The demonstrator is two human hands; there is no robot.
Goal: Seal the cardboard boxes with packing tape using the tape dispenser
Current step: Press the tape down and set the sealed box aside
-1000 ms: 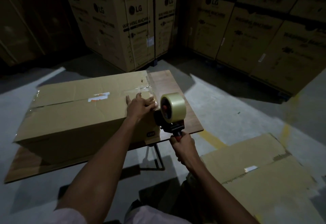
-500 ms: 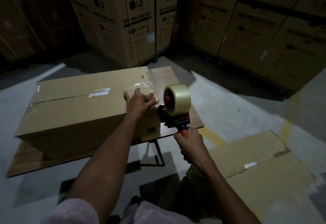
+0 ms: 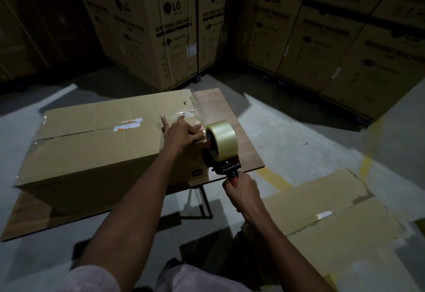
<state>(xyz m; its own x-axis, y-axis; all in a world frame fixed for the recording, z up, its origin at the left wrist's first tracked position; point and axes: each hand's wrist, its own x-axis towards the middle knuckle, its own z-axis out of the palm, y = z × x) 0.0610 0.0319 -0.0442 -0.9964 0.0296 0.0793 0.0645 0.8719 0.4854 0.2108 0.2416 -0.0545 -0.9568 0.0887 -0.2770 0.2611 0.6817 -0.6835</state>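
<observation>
A person seals a cardboard box [image 3: 99, 151] lying on a wooden table [image 3: 232, 121] in a dim warehouse. The left hand [image 3: 181, 131] rests flat on the box's top at its right end, fingers spread and mostly straight, pressing clear tape down. The right hand [image 3: 241, 191] is wrapped tight around the red handle of the tape dispenser [image 3: 219, 146], held against the box's right end face. Glossy tape shows at both ends of the top seam, though the middle stretch cannot be judged. Flattened cardboard [image 3: 333, 220] lies on the floor to the right, apparently still awaiting work, before stacked appliance cartons [image 3: 165, 29].
</observation>
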